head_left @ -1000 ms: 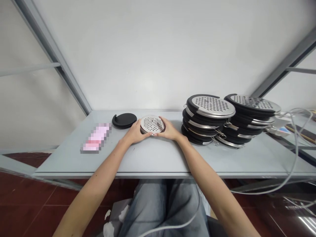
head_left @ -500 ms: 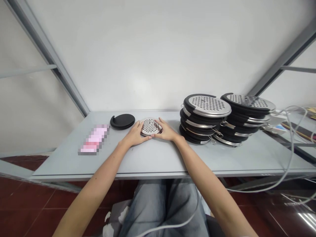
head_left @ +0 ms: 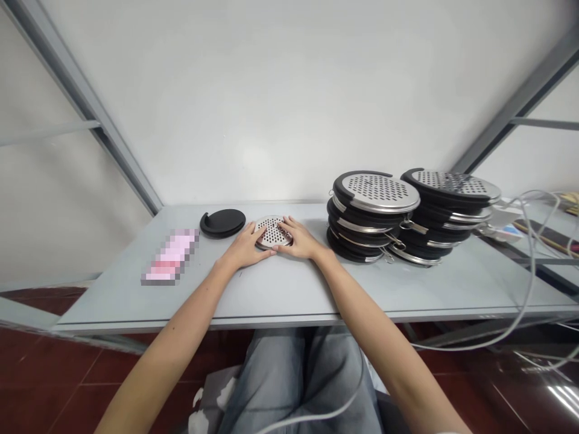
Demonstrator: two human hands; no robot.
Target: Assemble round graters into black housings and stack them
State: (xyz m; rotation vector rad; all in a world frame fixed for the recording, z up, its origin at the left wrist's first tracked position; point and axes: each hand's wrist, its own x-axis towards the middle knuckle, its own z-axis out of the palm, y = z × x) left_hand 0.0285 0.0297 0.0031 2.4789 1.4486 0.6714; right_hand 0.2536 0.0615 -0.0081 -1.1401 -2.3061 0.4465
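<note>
A round metal disc with many holes (head_left: 272, 231) lies flat on the grey table between my two hands. My left hand (head_left: 246, 248) rests on its left edge, fingers spread, thumb pointing right along the near side. On the right edge lies my right hand (head_left: 301, 240), its fingers also apart and partly over the holes. Both thumb tips nearly meet at the disc's near rim. A round black disc (head_left: 223, 223) with a raised partial rim sits just left of the metal one.
Two tall stacks of perforated metal discs with black rims (head_left: 377, 191) (head_left: 456, 184) stand on the right of the table (head_left: 280, 295). At the left lies a blurred pink item (head_left: 170, 256). A white cable (head_left: 529, 283) hangs over the right front edge.
The fingers of my right hand have shifted slightly over the disc and look more spread. My left hand stays at its left edge. The whole view has moved a little.
</note>
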